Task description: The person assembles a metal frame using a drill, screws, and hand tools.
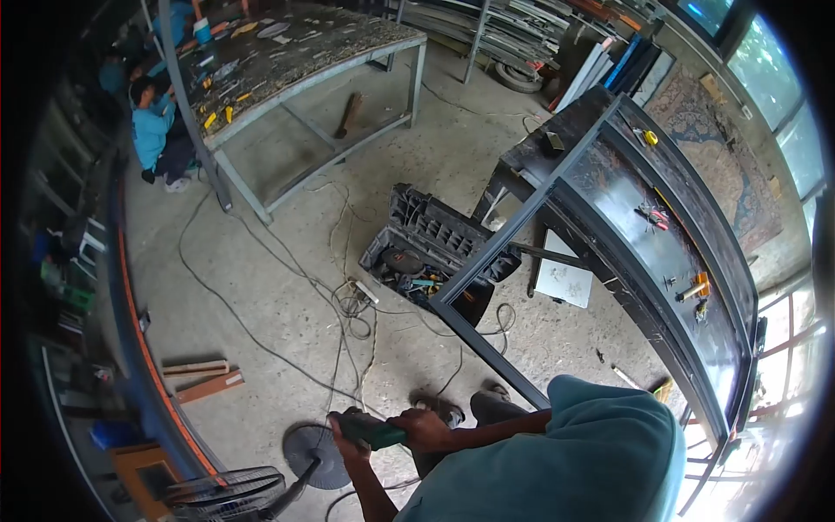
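Note:
Both of my hands are on a dark green hand-held tool [372, 431], probably a power tool; its exact kind cannot be made out. My left hand [350, 442] is closed on its darker end, at the left. My right hand [424, 430] wraps round the other end. The tool is held low in front of my body, above the concrete floor. Just below it stands the round base of a fan [317, 454]. A dark metal frame [487, 261] extends from beside my right arm across a workbench.
An open black toolbox [435, 252] sits ahead, with cables [287, 274] and a power strip [367, 292] on the floor. Pliers [652, 217] and a tape measure [650, 137] lie right. A person [152, 130] crouches beside a far table [304, 78]. Wood pieces [209, 387] lie left.

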Tool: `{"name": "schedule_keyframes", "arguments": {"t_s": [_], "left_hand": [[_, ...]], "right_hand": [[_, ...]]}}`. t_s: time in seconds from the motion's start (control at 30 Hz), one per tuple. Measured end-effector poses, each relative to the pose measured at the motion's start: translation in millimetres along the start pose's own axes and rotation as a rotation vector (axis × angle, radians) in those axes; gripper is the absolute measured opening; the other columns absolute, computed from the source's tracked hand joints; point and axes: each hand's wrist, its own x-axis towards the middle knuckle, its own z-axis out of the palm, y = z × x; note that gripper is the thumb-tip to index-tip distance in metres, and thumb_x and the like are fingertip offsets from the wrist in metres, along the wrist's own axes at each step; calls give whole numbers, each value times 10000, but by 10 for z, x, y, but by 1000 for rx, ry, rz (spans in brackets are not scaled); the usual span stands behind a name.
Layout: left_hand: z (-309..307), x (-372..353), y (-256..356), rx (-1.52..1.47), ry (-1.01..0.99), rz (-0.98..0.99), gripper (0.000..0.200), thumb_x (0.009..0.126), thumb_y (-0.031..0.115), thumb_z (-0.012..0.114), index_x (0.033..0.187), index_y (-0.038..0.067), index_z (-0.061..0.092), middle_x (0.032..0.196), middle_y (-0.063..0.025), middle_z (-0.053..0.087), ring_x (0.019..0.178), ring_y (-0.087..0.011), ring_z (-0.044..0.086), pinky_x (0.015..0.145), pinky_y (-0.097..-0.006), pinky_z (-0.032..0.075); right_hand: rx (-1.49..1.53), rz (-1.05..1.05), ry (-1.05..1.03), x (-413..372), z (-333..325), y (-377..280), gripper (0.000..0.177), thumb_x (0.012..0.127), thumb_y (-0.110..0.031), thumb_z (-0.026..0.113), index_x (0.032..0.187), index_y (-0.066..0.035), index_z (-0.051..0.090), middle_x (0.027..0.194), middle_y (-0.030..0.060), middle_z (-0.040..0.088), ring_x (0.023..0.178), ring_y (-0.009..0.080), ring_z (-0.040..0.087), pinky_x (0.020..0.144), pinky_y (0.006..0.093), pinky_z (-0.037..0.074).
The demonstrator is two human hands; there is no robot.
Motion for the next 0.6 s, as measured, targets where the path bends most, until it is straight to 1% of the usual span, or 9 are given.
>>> {"name": "schedule_keyframes", "arguments": {"t_s": [0.07,0.1,0.17,0.27,0.3,0.33,0.47,0.53,0.6], "left_hand": [[678,-166,258,52,228,301,592,874,615,479,1062,61,570,893,-84,632,807,-237,631,751,-396,533],[928,-184,427,75,214,307,592,874,615,479,1062,61,570,893,-84,632,807,-237,631,751,-396,533],[1372,-154,776,390,95,266,575,862,646,473,1071,115,551,989,-70,592,889,-216,594,739,-403,513],[2113,118,930,497,71,293,516,883,598,490,1086,126,544,983,-53,587,885,-210,593,783,-379,502],[2328,235,937,473,-3,265,580,906,569,476,1223,84,476,1074,-74,572,1013,-207,555,923,-373,438],[2518,389,994,497,-46,157,596,910,564,473,1256,79,457,1109,-77,557,1037,-206,543,934,-368,430],[3616,952,882,823,-122,88,524,900,488,531,1137,20,529,980,-81,594,897,-199,584,818,-343,465],[4108,1391,682,936,-170,137,421,843,391,600,1027,14,565,906,-87,599,800,-201,597,729,-333,482],[4470,1585,588,1065,-247,72,406,804,365,634,1011,22,571,896,-87,595,793,-197,597,718,-328,484]], "right_hand": [[333,84,24,92,-127,-376,441,713,-244,707,1115,-87,616,978,144,639,906,333,624,783,424,511],[346,75,46,154,-186,-469,441,713,-244,707,1115,-87,616,978,144,639,906,333,624,783,424,511],[455,50,238,313,-308,-629,499,711,-254,740,1152,-67,597,1001,158,631,926,341,619,806,414,510],[507,14,435,631,-769,-613,504,719,-202,752,1167,-42,585,1031,178,618,933,346,620,793,400,507],[557,26,512,726,-925,-618,506,725,-207,758,1168,-39,583,1025,182,616,926,352,618,782,395,504],[529,29,613,828,-1027,-609,515,732,-239,768,1169,-39,583,1008,178,618,920,337,625,778,377,504],[789,182,677,1139,-1486,-550,615,762,-306,761,1252,-42,499,1072,173,605,1010,304,603,844,372,475],[878,215,735,1380,-1866,-394,663,776,-324,751,1296,-44,451,1114,176,597,1061,298,586,874,377,460],[964,250,758,1477,-2139,-344,742,805,-296,714,1373,-22,324,1227,224,530,1161,364,510,958,398,411]]}}
